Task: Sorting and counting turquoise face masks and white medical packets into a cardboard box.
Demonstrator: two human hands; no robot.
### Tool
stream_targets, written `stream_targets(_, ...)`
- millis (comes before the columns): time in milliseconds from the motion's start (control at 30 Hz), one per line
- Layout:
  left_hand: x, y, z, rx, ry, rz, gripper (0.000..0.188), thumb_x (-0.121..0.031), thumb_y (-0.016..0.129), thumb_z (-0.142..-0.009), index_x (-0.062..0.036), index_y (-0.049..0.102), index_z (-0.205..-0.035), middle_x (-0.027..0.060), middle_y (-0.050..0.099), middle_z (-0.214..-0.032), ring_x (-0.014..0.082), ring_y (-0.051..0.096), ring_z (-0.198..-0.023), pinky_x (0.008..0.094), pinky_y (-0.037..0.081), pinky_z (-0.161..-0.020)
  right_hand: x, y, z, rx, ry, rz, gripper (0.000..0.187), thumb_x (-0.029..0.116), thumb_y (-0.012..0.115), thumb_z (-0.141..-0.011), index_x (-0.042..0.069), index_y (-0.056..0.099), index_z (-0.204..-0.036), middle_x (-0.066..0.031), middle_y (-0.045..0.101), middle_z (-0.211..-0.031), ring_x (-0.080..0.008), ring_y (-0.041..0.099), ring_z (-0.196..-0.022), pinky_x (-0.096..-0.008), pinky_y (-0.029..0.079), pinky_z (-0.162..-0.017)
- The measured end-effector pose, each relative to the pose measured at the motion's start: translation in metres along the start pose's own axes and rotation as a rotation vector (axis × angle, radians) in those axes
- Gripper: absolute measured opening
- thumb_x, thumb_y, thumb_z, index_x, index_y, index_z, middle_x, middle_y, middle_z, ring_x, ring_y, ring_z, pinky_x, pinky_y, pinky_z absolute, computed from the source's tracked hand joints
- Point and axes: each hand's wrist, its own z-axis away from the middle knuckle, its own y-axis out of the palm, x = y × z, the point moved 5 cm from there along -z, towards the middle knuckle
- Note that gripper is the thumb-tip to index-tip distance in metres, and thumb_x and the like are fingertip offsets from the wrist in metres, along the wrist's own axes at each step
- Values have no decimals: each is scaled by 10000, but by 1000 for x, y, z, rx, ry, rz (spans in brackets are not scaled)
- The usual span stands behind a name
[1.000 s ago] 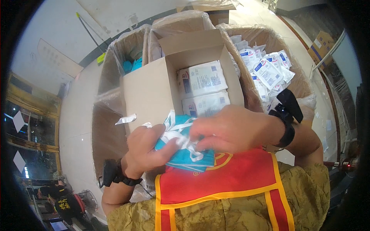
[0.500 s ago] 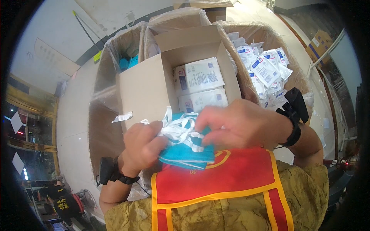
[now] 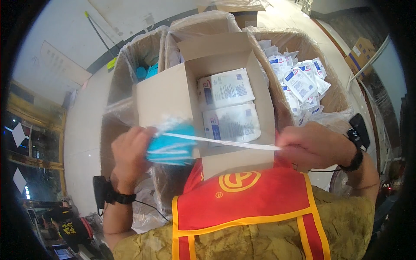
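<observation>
Closed around the left end of a folded teal cloth bundle [image 3: 177, 145] with white ties is my left hand [image 3: 132, 149]. A white tie [image 3: 236, 142] runs taut from the bundle to the right, pinched at its far end in my right hand [image 3: 314, 145]. Both are held over the near part of an open cardboard box [image 3: 164, 93]. Inside the box lie flat white-and-blue packets [image 3: 225, 89] in two piles. The bundle is smeared by motion, so its exact kind cannot be made out.
A plastic-lined carton on the right holds loose white packets [image 3: 301, 82]. Teal items [image 3: 151, 70] lie in the lined carton at the left. A green-headed broom [image 3: 112, 65] leans on the wall. Another person [image 3: 73, 229] is at lower left.
My left hand has carried the teal bundle left and slightly up. My right hand has moved away to the right, stretching one white tie out from the bunched ties.
</observation>
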Motion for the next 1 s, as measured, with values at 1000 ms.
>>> stream_targets(1000,-41,15,-76,-782,-220,2229,269,-271,521,-968,-62,511,-1138,80,533,-873,61,506,-510,192,531,-474,13,44,-131,-109,-145,-926,489,478,504,-971,36,702,-902,52,507,-612,-39,373,-498,-191,319,-479)
